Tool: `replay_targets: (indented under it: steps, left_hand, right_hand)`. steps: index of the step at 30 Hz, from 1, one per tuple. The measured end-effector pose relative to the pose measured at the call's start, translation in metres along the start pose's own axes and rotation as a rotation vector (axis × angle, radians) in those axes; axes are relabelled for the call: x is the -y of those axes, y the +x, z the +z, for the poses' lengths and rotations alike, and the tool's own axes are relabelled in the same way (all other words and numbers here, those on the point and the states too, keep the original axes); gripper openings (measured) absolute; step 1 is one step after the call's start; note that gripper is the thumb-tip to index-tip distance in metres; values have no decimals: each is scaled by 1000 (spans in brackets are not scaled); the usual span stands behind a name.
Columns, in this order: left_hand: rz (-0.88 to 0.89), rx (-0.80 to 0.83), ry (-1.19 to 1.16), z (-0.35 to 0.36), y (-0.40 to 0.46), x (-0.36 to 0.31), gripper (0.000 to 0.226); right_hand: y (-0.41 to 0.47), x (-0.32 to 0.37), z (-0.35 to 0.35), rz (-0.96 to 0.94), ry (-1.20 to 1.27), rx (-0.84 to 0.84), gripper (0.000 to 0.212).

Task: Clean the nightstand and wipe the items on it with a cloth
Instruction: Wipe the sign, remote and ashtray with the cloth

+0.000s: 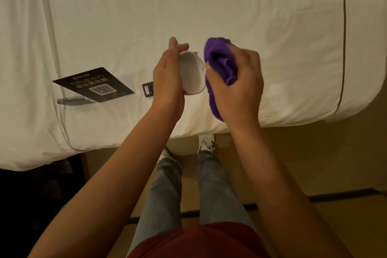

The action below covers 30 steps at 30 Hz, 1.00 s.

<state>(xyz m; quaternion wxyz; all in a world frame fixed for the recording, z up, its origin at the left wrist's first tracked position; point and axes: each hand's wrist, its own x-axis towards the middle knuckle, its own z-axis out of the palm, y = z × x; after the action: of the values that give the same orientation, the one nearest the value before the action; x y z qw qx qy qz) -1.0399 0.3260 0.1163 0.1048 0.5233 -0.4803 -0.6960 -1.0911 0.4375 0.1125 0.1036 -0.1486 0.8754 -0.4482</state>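
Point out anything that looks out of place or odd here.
The black WiFi sign on its clear stand lies flat on the bed instead of standing, with a dark remote beside it. The left hand holds a white dish whose rim shows a small notch, possibly a chip.

Black card [93, 85] in a clear stand, lying on the white bed cover [125, 16]: gold lettering in two lines, of which only "WIFI" was legible; the Chinese characters around it were too blurred to read. Below the lettering sat a white QR code panel. Dark remote control [148, 89], partly hidden: small white markings, too small to read.
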Motion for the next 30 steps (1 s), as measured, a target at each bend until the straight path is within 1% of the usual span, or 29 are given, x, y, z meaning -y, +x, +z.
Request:
replay_targets:
  steps: [1, 3, 5, 8, 11, 14, 16, 19, 21, 26, 30]
  left_hand:
    - [27, 20, 22, 3, 2, 1, 51]
    - [69, 50, 12, 8, 6, 3, 51]
    - [104, 44, 19, 7, 9, 7, 45]
    - [141, 100, 42, 2, 16, 17, 35]
    - [125, 195, 36, -1, 24, 31, 21]
    - [105, 169, 55, 5, 36, 42, 19]
    - [60, 133, 85, 13, 50, 50, 23]
    - [68, 119, 247, 29, 74, 65, 31]
    - [116, 136, 356, 41, 87, 75, 32]
    - [212, 150, 588, 57, 113, 100, 35]
    - [304, 169, 663, 59, 119, 113, 42]
  right_hand:
    - [3, 4, 2, -55, -41, 73, 47]
    - [7, 10, 8, -77, -99, 241, 46]
    - [8, 11, 10, -30, -30, 349, 38]
    - [9, 1, 1, 103, 122, 479, 8]
    - [10, -17, -12, 189, 116, 599, 13]
    - [6, -36, -23, 213, 99, 540, 14]
    - [1, -51, -31, 319, 128, 458, 14]
    - [-8, -75, -42, 491, 151, 362, 30]
    - [-11, -87, -47, 550, 146, 332, 33]
    - [-11, -104, -50, 573, 124, 282, 36]
    - [-3, -109, -46, 580, 115, 307, 34]
